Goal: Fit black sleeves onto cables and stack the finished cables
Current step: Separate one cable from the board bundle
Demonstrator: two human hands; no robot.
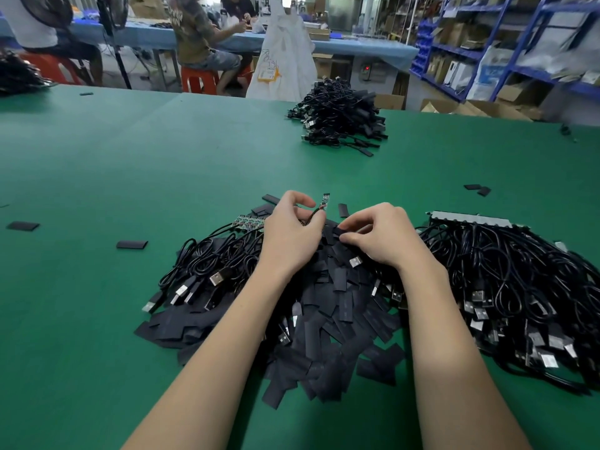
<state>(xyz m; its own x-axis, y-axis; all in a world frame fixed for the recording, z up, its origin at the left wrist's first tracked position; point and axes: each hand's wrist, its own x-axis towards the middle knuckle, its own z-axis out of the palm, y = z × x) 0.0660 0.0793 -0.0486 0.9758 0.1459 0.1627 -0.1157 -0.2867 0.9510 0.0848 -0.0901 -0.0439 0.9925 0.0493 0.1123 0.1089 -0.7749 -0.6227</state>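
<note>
My left hand [292, 232] pinches a thin black cable just below its small bare circuit board [325, 200], which points up and away. My right hand [373, 237] pinches a flat black sleeve [337, 231] at the top of a big heap of black sleeves [328, 326] in front of me. The two hands are a few centimetres apart. Loose USB cables [207, 264] lie at the heap's left, and a large bundle of cables [506, 287] lies to the right. A pile of sleeved cables [341, 121] sits far across the green table [130, 164].
Single sleeves lie scattered on the mat at the left [131, 244], far left [22, 226] and right [477, 189]. Other people sit at a blue table [357, 47] behind. Blue shelving [519, 43] fills the right background. A white bag [285, 60] hangs beyond the table's far edge.
</note>
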